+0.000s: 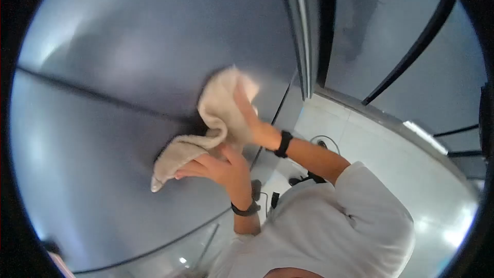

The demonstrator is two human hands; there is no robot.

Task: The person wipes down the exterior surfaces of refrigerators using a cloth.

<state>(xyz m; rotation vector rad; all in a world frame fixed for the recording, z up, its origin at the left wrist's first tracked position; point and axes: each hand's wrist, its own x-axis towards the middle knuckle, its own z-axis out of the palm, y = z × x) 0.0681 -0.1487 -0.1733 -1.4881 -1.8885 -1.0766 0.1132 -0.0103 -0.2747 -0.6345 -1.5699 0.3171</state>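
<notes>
A beige cloth [213, 104] lies bunched against a glossy blue-grey panel [118, 139], with a raised fold across its middle. My right hand [250, 118] holds the upper part of the cloth, its fingers long over the fabric and partly blurred. Lower and to the left, my left hand [221, 167] has hold of the other end, thumb and fingers on the cloth. Both hands press it to the panel near a dark seam [108, 98]. A black band circles each wrist.
To the right of the panel runs an upright metal edge [303, 36], with another grey panel [381, 25] carrying a curved black bar [417, 46] beyond it. Pale floor tiles [381, 149] spread below. A thin cable [329, 139] and dark items lie on the floor near my body.
</notes>
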